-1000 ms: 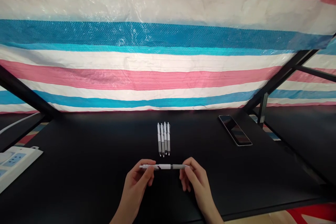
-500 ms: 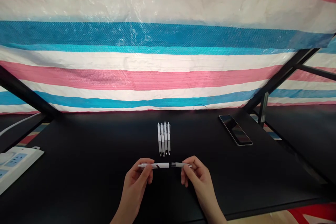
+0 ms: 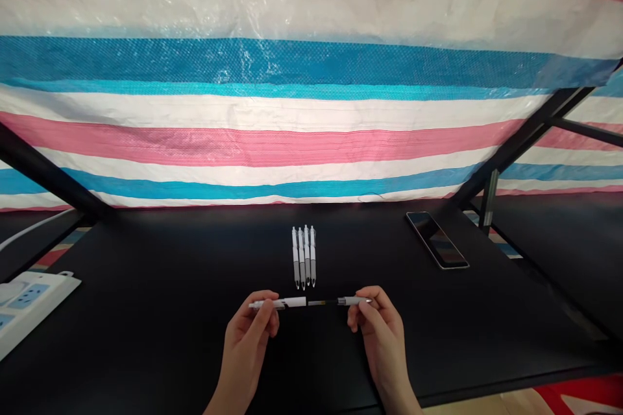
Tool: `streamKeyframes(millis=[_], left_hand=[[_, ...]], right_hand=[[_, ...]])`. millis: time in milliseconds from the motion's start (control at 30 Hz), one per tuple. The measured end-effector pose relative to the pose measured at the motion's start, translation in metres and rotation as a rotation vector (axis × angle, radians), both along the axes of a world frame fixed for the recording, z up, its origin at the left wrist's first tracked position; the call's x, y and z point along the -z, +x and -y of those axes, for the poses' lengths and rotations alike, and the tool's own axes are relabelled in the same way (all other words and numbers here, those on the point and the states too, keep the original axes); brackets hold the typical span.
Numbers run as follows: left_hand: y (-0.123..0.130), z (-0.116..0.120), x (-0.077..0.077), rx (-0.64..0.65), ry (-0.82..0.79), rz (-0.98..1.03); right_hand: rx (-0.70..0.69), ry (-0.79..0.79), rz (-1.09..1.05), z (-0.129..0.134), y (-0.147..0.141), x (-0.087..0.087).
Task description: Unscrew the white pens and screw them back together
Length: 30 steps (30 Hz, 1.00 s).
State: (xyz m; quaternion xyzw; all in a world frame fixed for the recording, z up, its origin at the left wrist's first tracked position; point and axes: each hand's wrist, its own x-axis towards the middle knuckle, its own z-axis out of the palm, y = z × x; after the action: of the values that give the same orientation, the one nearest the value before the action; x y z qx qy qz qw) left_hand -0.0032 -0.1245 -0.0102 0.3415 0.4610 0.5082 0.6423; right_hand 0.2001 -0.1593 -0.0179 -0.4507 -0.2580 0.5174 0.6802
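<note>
My left hand (image 3: 253, 331) is closed around the white pen barrel (image 3: 294, 302), its open end facing right. Pinched in my right hand (image 3: 377, 324) is the grey grip section (image 3: 347, 301), with its metal tip to the right. Between the two parts a thin ink refill (image 3: 321, 303) shows, running from the grip section to the barrel's mouth. Whether its end is still inside the barrel I cannot tell. Just beyond my hands, several white and grey click pens (image 3: 304, 258) lie side by side on the black table (image 3: 195, 272), tips toward me.
A smartphone (image 3: 437, 240) lies at the back right of the table. At the left edge is a white power strip (image 3: 36, 308). Black metal bars (image 3: 506, 149) slant at both sides, and a striped plastic sheet (image 3: 292, 142) hangs behind.
My hands have moved apart, the right one to the right and the left slightly left. The gap between barrel and grip section has widened, and the refill now shows in it.
</note>
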Motion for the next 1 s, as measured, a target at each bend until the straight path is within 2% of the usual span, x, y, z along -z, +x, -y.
streamKeyframes(millis=[167,300,500,600,700,800,1000], left_hand=[[0.000,0.000,-0.001,0.001,-0.007,0.008],[0.001,0.000,-0.002,0.022,-0.018,-0.014],[0.003,0.000,-0.002,0.079,0.023,-0.106],[0.003,0.000,-0.002,0.059,0.041,-0.131],[0.003,0.000,-0.005,0.070,0.049,-0.145],[0.005,0.001,-0.008,0.087,0.056,-0.156],[0.007,-0.001,-0.009,0.012,0.013,-0.121]], right_hand=[[0.005,-0.010,0.006,0.002,0.000,0.001],[-0.039,0.001,0.094,0.000,-0.001,-0.002],[-0.218,0.022,0.424,0.001,-0.008,-0.007],[-0.233,0.025,0.625,0.002,-0.011,-0.006],[-0.257,0.037,0.730,0.004,-0.011,-0.005],[-0.271,0.058,0.752,0.005,-0.011,-0.006],[-0.315,0.018,0.598,0.005,-0.014,-0.007]])
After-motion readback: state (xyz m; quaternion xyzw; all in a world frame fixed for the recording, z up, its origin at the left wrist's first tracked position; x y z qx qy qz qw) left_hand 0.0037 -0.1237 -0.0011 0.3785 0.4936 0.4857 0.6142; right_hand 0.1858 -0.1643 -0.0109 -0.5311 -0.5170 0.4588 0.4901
